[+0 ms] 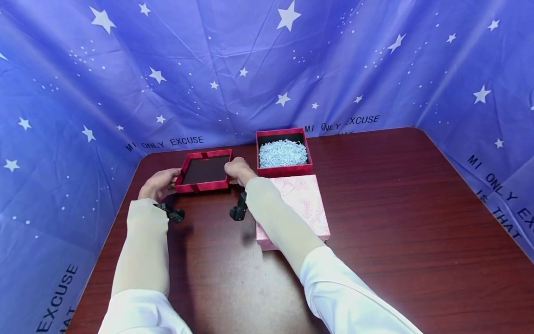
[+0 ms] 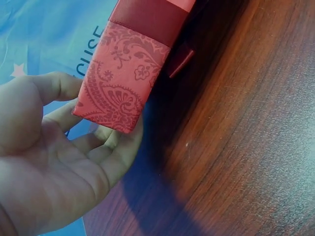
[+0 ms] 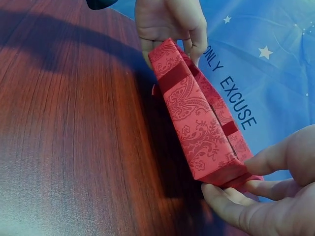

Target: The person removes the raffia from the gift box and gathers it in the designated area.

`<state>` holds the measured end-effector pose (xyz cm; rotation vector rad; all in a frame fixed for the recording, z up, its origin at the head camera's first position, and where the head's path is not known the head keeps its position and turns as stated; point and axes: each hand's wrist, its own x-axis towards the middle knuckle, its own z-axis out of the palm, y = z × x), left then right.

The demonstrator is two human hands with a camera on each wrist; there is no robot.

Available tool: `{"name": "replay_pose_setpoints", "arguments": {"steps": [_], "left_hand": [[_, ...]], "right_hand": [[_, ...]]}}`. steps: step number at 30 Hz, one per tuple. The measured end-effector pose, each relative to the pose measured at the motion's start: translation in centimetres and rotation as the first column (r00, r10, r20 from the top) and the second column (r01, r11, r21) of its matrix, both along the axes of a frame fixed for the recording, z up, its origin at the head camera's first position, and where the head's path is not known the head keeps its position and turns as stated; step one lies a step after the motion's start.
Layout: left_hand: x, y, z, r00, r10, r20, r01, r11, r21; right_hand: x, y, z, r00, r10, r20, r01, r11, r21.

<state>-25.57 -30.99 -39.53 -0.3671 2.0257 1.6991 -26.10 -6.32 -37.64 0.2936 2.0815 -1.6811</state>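
Both hands hold a shallow red patterned box lid, its dark inside facing up, at the far left of the table. My left hand grips the lid's left end, thumb on one side and fingers beneath, as the left wrist view shows. At the opposite end, my right hand pinches the corner between thumb and fingers. A darker ribbon band crosses the lid's wall, and a ribbon piece sticks out underneath. The lid appears raised a little over its shadow.
Right of the lid stands an open red box filled with pale blue shredded paper. A closed pink patterned box sits in front of it, partly under the right forearm. Starry blue cloth hangs behind the brown table.
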Motion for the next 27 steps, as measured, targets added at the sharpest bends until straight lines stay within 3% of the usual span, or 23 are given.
{"name": "replay_pose_setpoints", "arguments": {"steps": [8,17,19,21,23,27], "left_hand": [[0.0,0.3,-0.3,0.999,-0.031,-0.010,0.031,0.999,-0.040],[-0.1,0.6,-0.6,0.998,0.022,-0.056,-0.030,0.990,-0.137],[-0.3,0.3,-0.8,0.997,0.024,-0.073,-0.032,0.994,-0.107],[-0.4,0.2,-0.8,0.997,0.025,-0.079,-0.034,0.993,-0.116],[-0.4,0.3,-0.6,0.997,0.026,-0.078,-0.037,0.990,-0.139],[-0.3,1.2,0.6,0.993,0.062,-0.096,-0.085,0.960,-0.265]], "right_hand": [[-0.4,0.0,-0.3,0.996,0.085,0.007,-0.085,0.996,0.026],[-0.2,0.7,0.3,0.980,0.199,0.024,-0.198,0.980,-0.028],[-0.3,0.7,0.4,0.978,0.208,0.022,-0.208,0.978,-0.002],[-0.5,0.7,0.6,0.977,0.214,0.002,-0.214,0.973,0.082],[-0.6,0.8,1.1,0.969,0.243,-0.052,-0.228,0.952,0.206],[-0.8,1.0,2.3,0.922,0.348,-0.170,-0.242,0.859,0.451]]}}
